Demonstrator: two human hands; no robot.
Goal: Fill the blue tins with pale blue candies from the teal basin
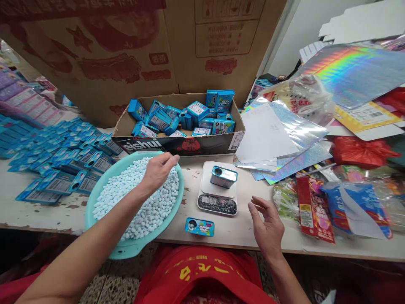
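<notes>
My left hand (158,171) is over the right side of a round teal basin (136,248) full of small pale-blue candies (152,213). Its fingers are pressed together, and whatever they hold is hidden. My right hand (267,223) rests at the table's front with fingers apart and nothing in it. Between the hands, a white digital scale (218,190) with a lit display bears a small blue-and-silver tin (224,177). A blue tin lid (200,226) with a round window lies in front of the scale.
Behind the basin, an open carton (177,145) holds several blue tins. Flat blue packages (85,181) spread across the left. Holographic sheets (284,162) and candy packets (313,211) lie at right. A large cardboard box (177,50) stands at the back.
</notes>
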